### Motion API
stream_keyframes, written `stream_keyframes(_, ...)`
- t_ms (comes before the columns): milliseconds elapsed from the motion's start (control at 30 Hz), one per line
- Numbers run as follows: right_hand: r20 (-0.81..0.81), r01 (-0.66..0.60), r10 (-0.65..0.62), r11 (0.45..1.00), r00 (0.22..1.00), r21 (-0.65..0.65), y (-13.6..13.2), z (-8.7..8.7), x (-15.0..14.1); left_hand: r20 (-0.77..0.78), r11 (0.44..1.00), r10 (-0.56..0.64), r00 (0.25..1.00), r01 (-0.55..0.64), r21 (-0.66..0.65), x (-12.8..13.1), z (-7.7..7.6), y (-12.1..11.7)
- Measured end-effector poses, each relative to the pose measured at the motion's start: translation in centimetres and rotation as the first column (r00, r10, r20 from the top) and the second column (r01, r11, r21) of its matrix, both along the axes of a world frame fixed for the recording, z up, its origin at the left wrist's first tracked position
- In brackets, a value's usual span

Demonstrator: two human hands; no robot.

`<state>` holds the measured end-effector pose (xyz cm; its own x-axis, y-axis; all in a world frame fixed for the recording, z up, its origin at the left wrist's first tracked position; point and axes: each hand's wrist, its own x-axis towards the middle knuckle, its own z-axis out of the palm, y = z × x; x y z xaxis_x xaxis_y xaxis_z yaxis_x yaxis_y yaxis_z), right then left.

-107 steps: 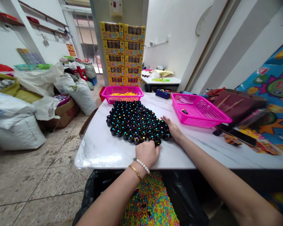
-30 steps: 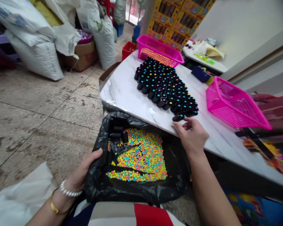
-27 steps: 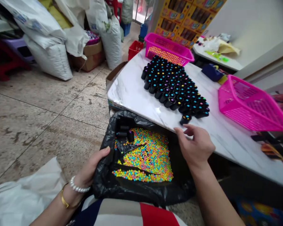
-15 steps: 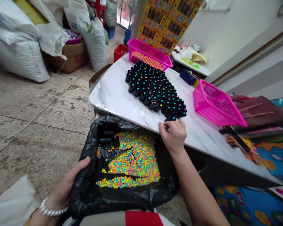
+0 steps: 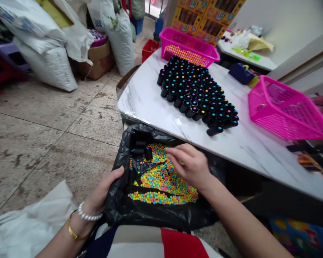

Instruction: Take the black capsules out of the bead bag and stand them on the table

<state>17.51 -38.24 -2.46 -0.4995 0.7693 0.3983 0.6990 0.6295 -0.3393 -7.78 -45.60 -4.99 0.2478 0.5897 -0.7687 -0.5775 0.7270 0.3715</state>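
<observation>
My left hand (image 5: pixel 104 188) grips the left rim of a tray lined with black plastic (image 5: pixel 164 216), thumb on top and fingers hidden beneath. Small round multicoloured beads (image 5: pixel 161 175) cover much of its floor. A few black cylindrical pieces (image 5: pixel 148 153) lie in the tray's far left corner. Over the beads hovers my right hand (image 5: pixel 190 165), its index finger stretched out and the thumb slightly apart, with nothing visible between them. On the white marbled table (image 5: pixel 153 111) stand many more black cylinders (image 5: pixel 191 89), with coloured dots on top; one near the front edge lies tilted.
One pink basket (image 5: pixel 190 46) stands behind the cylinders, another pink basket (image 5: pixel 288 111) on the right. Yellow boxes (image 5: pixel 204 23) are stacked at the back. White sacks (image 5: pixel 48 61) and a cardboard box (image 5: pixel 101 59) sit on the floor at left.
My right hand has left the black cylinder at the table's front edge and moved down and left over the beads. My left hand still holds the tray. The view has shifted.
</observation>
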Motion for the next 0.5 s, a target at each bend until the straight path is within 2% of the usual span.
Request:
stream_keyframes(67,0.108,-0.149,0.158,0.984,0.981,-0.094,0.1,-0.8,-3.1,-0.006,0.999,0.008,1.0,-0.007,0.043,0.0,-0.1,0.0)
stream_keyframes(100,0.18,-0.151,0.174,0.98,0.968,-0.131,0.3,-1.3,-4.4,-0.018,0.998,0.013,1.0,-0.012,0.061,0.0,-0.2,0.0)
stream_keyframes(200,0.334,-0.011,0.093,0.971,0.938,-0.239,0.9,-2.2,-6.5,-0.033,0.996,0.007,0.999,-0.004,0.088,-0.1,-0.4,-0.1)
stream_keyframes(267,0.274,0.015,0.071,0.954,0.959,-0.298,1.1,-2.5,-6.1,-0.013,0.995,0.01,1.0,-0.009,0.096,-0.3,-0.6,-0.2)
stream_keyframes(367,0.068,-0.07,0.1,0.934,0.993,-0.351,0.9,-2.9,-4.0,0.039,0.996,0.035,0.999,-0.037,0.075,-0.6,-1.1,-0.3)
stream_keyframes(433,0.007,-0.116,0.128,0.922,0.992,-0.37,0.5,-3.4,-3.0,0.067,0.996,0.059,0.996,-0.062,0.056,-0.7,-1.5,-0.1)
stream_keyframes(500,-0.007,-0.204,0.219,0.899,0.976,-0.387,0.0,-4.1,-2.8,0.085,0.996,0.072,0.994,-0.076,0.054,-0.8,-1.8,0.1)
